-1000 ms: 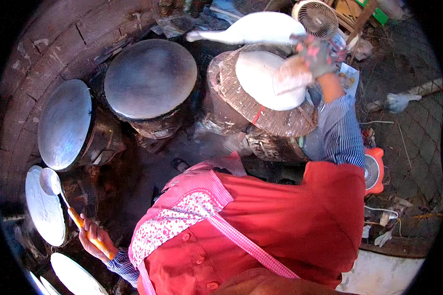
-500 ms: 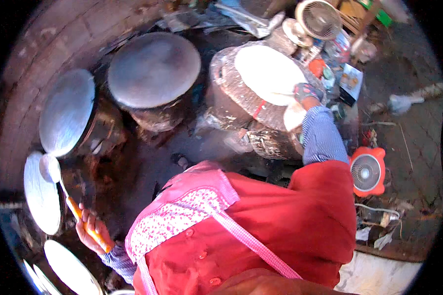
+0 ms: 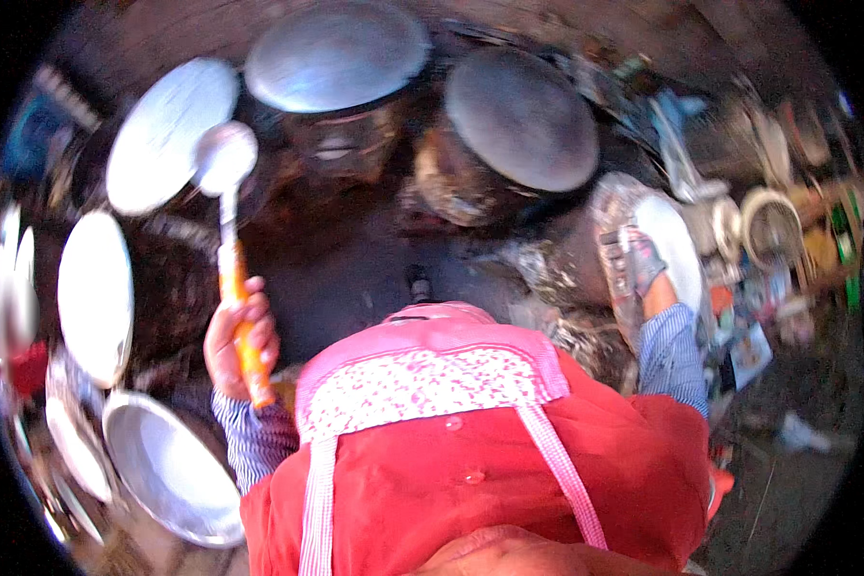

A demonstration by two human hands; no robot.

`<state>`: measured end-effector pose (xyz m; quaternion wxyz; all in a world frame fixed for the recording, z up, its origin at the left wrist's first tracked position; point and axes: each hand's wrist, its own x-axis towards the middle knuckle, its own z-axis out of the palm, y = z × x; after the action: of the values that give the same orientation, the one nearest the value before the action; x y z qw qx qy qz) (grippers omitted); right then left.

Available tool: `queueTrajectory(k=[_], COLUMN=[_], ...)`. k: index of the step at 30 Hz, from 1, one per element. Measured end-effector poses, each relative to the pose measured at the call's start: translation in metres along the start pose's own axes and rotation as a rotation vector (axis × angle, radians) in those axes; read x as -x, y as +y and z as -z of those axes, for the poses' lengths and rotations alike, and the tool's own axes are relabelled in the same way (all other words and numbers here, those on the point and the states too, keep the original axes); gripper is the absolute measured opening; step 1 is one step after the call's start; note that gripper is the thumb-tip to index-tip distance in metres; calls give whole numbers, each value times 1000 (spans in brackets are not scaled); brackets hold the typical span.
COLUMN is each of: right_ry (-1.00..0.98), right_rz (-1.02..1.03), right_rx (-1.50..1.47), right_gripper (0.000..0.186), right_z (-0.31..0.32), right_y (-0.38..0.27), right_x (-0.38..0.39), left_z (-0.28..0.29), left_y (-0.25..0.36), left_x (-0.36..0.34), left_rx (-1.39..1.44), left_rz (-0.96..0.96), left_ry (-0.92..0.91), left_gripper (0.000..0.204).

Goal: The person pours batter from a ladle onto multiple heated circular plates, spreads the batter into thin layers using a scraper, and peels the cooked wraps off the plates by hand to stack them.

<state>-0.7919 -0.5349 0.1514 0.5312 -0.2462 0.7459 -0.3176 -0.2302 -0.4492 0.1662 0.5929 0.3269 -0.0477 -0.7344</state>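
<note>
My left hand (image 3: 243,336) is wrapped round the orange handle of a ladle (image 3: 226,154), whose round pale bowl is in front of a round griddle with a whitish surface (image 3: 154,144). My right hand (image 3: 647,261), in a grey glove with red patches, is at the near left edge of a white round sheet (image 3: 678,245) on a mottled round stand (image 3: 608,221). Motion blur hides whether its fingers grip anything.
Two dark griddles (image 3: 334,58) (image 3: 520,120) on drum stoves arc ahead. At left are a white disc (image 3: 94,293) and a metal basin (image 3: 168,466). A fan (image 3: 773,226) and jumbled odds and ends lie at right; a curved brick wall runs behind.
The view has swung left, bringing the basin into sight and shifting the stoves rightward. The white sheet swung in the air a second ago now lies on the stand. My left hand still holds the ladle.
</note>
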Motion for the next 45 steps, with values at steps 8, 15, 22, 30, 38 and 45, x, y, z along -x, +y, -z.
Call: queueTrajectory(k=[8,15,22,30,38,45], right_ry=[-565,-779,-805,-1028,-1005,-1125], right_rz=[120,-100,-93,-453,1109,1948], right_rx=[233,503,448,204,560,215], right_gripper=[56,57,56,52,32,14], right_z=[-349,-438,-427,-427,-376,-366], right_y=[-37,20,6,57,-22,-19], right_x=[1,-19,-21,-113,-85,-19], left_z=[11,32,16,-3,1,-13], left_y=[-22,-66,-91,-103,-113,-114], left_x=[9,-18,-37,-68,-83,-100], left_rx=[99,293,235,328,292,121], left_rz=[256,472,290,281,248,64], left_ry=[123,243,420,366,456,431], left_gripper=[29,25,23,27,36,37])
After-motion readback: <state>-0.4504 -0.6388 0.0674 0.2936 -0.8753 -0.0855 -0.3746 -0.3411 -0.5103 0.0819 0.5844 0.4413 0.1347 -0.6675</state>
